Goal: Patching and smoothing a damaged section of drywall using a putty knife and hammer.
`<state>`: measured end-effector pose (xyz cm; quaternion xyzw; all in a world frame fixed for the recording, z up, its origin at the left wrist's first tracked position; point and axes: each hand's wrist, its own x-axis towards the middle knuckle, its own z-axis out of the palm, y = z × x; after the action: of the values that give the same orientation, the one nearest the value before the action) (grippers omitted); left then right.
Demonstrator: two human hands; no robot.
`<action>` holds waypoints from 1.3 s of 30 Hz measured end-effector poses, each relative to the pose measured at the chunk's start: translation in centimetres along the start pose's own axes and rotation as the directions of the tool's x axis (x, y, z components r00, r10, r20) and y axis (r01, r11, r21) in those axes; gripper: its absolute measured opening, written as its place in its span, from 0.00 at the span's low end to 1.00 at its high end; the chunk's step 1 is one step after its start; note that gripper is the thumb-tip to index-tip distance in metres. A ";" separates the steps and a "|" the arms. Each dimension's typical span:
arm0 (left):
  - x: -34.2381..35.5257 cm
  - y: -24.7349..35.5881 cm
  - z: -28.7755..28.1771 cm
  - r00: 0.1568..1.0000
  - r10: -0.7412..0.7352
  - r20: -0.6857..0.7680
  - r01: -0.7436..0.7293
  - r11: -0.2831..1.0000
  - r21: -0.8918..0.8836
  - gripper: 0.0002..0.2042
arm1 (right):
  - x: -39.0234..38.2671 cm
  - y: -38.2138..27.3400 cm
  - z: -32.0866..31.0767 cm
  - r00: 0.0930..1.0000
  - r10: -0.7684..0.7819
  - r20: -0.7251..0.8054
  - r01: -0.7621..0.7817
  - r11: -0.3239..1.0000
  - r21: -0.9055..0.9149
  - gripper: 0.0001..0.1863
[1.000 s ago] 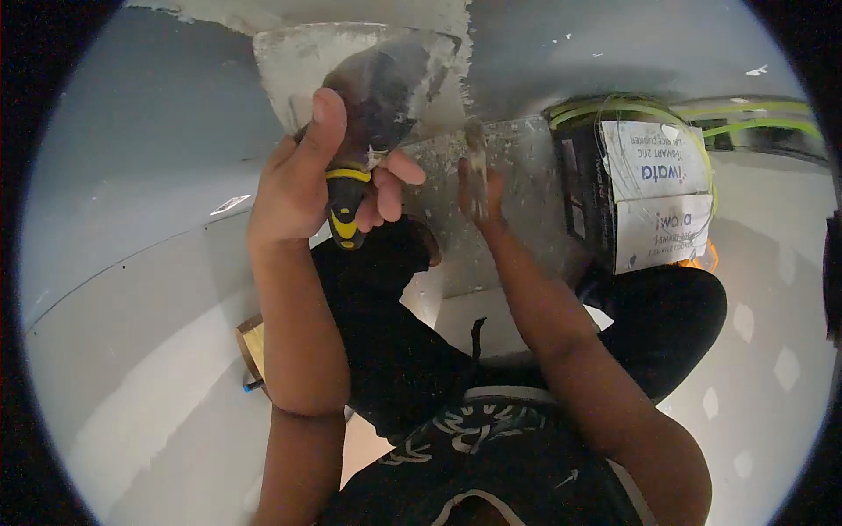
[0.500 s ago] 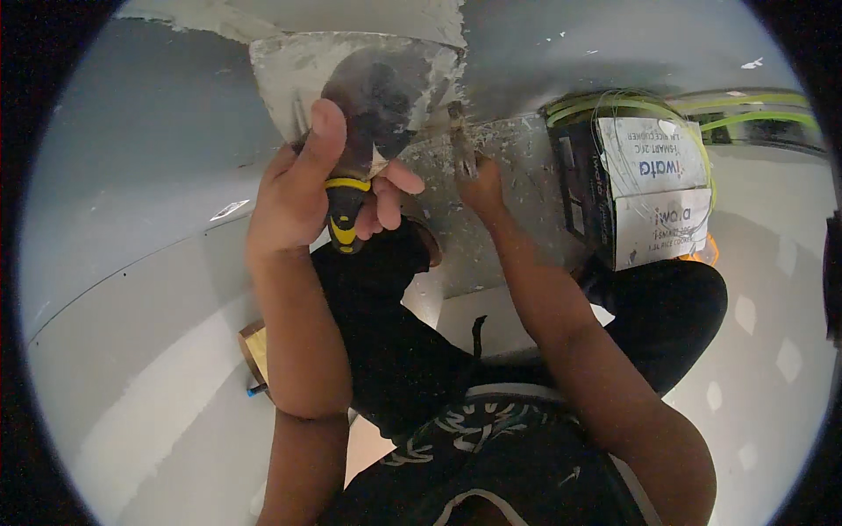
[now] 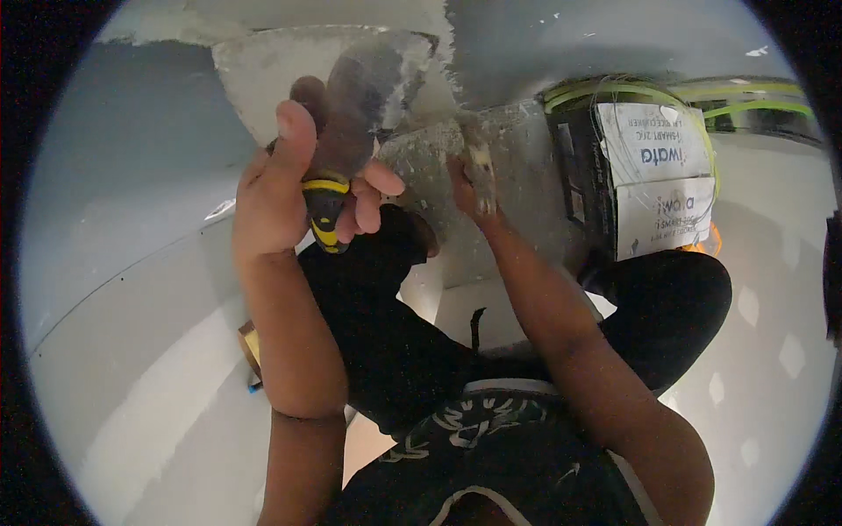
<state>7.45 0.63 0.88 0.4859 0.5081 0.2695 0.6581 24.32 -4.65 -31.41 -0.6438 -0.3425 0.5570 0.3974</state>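
My left hand (image 3: 279,197) is closed round the black-and-yellow handle of a wide putty knife (image 3: 250,79). Its thumb lies up along the tool, and pale compound coats much of the broad blade, with a dark patch in the middle. The blade is at a grey surface (image 3: 167,96), beside a rough pale band of compound (image 3: 368,12). My right hand (image 3: 471,195), to the right and a little lower, grips a narrow, compound-smeared tool (image 3: 481,162). That tool is blurred and seen nearly edge-on, so its exact kind is unclear.
A black and white carton (image 3: 662,175) stands at the right, with green cable or hose (image 3: 754,117) looped over and behind it. An orange item (image 3: 712,238) shows beside it. Below my hands the grey floor (image 3: 526,184) is speckled. My bent knee (image 3: 667,294) is close to the carton.
My left hand and the wide putty knife have shifted left. My right hand has moved slightly down, and the tool in it has turned.
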 end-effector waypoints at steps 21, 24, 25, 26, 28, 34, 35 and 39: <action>1.8 -0.6 2.4 0.992 -0.058 -0.115 0.067 0.995 0.074 0.43 | 1.6 0.3 0.9 0.959 -0.270 -0.087 0.258 0.957 -0.131 0.15; 0.1 -0.3 2.6 0.959 -0.070 -0.274 0.099 0.991 0.093 0.43 | -0.9 -4.5 0.9 0.996 0.018 0.082 0.000 0.975 -0.221 0.17; 0.0 -0.3 2.2 0.957 -0.075 -0.279 0.105 0.990 0.092 0.43 | -0.9 -4.3 1.1 0.996 0.022 0.089 -0.002 0.975 -0.220 0.17; 0.5 -0.1 1.8 0.978 -0.072 -0.197 0.095 0.990 0.108 0.43 | -0.3 -3.8 0.7 0.994 -0.086 0.067 0.097 0.979 -0.179 0.15; 1.4 0.0 2.1 0.993 -0.064 -0.098 0.077 0.989 0.128 0.43 | 0.5 -2.0 0.6 0.980 -0.197 0.025 0.199 0.970 -0.142 0.13; 1.0 -0.4 2.2 0.978 -0.041 -0.206 0.073 0.986 0.149 0.44 | -0.7 0.1 0.7 0.908 -0.420 -0.007 0.393 0.855 -0.339 0.18; 1.2 -0.4 1.9 0.988 -0.048 -0.150 0.072 0.985 0.157 0.44 | -0.4 -0.2 0.8 0.921 -0.389 0.014 0.361 0.839 -0.406 0.15; 0.9 -0.3 2.6 0.973 -0.069 -0.221 0.100 0.986 0.135 0.44 | -1.8 -0.9 0.6 0.999 0.005 -0.041 -0.005 1.000 -0.003 0.09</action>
<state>10.12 0.30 0.30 0.4783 0.6150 0.2546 0.5728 23.47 -5.77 -29.85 -0.6567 -0.3335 0.5440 0.4019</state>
